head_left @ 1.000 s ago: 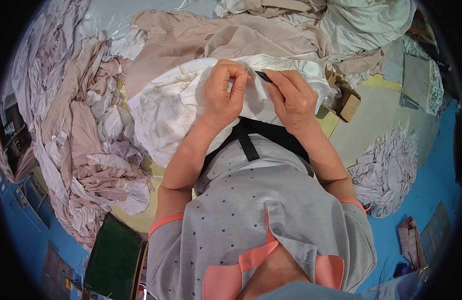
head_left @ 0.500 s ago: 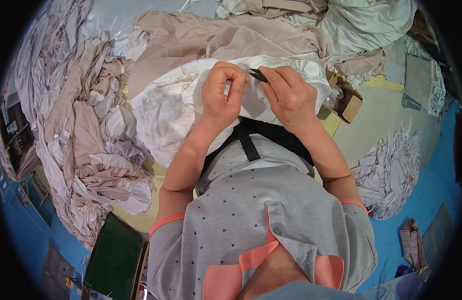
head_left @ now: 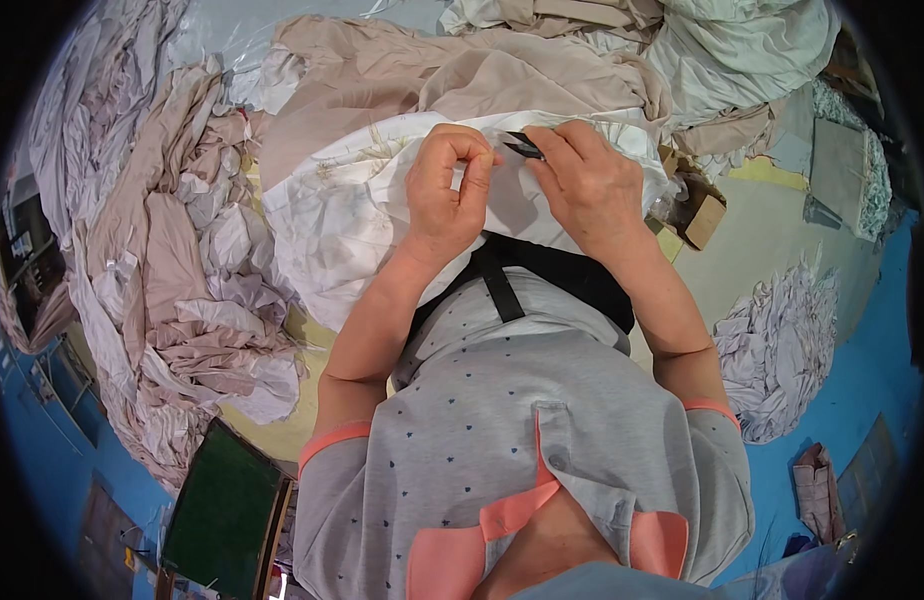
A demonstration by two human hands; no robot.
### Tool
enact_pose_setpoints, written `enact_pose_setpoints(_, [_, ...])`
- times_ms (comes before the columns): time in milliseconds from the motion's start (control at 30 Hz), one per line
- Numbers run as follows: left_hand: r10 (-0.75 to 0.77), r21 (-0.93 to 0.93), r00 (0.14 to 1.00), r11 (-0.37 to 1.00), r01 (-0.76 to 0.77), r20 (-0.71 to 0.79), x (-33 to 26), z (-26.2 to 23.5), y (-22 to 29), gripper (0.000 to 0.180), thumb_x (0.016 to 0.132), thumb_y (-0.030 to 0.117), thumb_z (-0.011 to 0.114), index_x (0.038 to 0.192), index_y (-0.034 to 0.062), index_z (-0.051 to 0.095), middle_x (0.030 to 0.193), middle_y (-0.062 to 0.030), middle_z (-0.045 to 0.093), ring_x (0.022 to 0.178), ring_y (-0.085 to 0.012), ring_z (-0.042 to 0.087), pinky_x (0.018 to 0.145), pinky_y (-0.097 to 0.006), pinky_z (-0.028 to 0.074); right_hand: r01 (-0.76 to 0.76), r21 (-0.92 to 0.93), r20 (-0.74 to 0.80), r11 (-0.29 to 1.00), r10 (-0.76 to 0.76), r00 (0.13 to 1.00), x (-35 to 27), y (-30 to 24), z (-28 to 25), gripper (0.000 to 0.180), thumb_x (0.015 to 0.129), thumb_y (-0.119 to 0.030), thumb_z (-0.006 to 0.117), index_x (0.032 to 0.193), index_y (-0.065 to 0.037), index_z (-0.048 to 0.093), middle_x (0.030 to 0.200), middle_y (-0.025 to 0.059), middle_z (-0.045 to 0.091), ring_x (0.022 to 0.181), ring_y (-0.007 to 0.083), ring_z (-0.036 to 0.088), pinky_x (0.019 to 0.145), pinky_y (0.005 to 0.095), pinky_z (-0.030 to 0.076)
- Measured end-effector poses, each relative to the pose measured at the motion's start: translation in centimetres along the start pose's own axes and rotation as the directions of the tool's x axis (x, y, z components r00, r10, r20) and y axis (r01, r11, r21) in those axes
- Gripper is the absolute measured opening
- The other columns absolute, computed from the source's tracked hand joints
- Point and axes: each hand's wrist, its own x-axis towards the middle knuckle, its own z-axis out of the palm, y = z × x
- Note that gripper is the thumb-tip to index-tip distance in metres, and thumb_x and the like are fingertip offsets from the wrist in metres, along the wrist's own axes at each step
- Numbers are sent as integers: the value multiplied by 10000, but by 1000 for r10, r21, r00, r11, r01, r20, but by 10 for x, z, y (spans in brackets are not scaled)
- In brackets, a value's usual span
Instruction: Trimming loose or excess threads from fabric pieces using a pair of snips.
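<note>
My left hand (head_left: 444, 192) pinches a fold of white printed cloth (head_left: 332, 205) that lies over the table edge in front of me. My right hand (head_left: 587, 185) holds a small dark tool (head_left: 522, 146), like thread snips, with its tip at the cloth beside my left fingers. Both hands are close together above the cloth. Part of the cloth is hidden under my hands.
Beige fabric (head_left: 382, 70) is piled behind the white cloth. Heaps of pinkish and white cloth (head_left: 172, 270) lie at the left, more pale cloth (head_left: 782, 340) at the right on the blue floor. A small cardboard box (head_left: 702, 215) sits at the right. A dark green board (head_left: 222, 510) lies lower left.
Both hands have shifted slightly on the cloth; the dark tool in my right hand has moved a little closer to my left fingers.
</note>
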Motion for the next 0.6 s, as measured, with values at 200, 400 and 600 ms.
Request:
enact_pose_setpoints(200, [-38,142,999,989,40,-13,3,2,-1,115,813,-40,635,902,13,586,857,-87,609,686,-171,605,599,-271,496,-91,156,14,984,90,996,-6,11,-7,303,733,-59,729,1026,-57,651,880,71,610,683,230,631,577,318,498])
enact_pose_setpoints(400, [19,300,999,953,-32,46,10,15,1,167,744,-6,696,901,42,664,856,-70,624,690,-202,623,588,-297,508,-153,345,-11,926,167,986,-10,15,-3,275,762,-19,715,1027,-17,644,865,83,608,679,184,616,585,290,489])
enact_pose_setpoints(600, [179,453,982,872,-186,58,7,29,-22,169,694,6,698,853,60,684,838,-48,619,690,-233,620,597,-333,515,-215,404,22,889,225,974,-10,14,-3,269,776,-28,714,1035,-17,644,840,72,593,682,156,587,600,258,475])
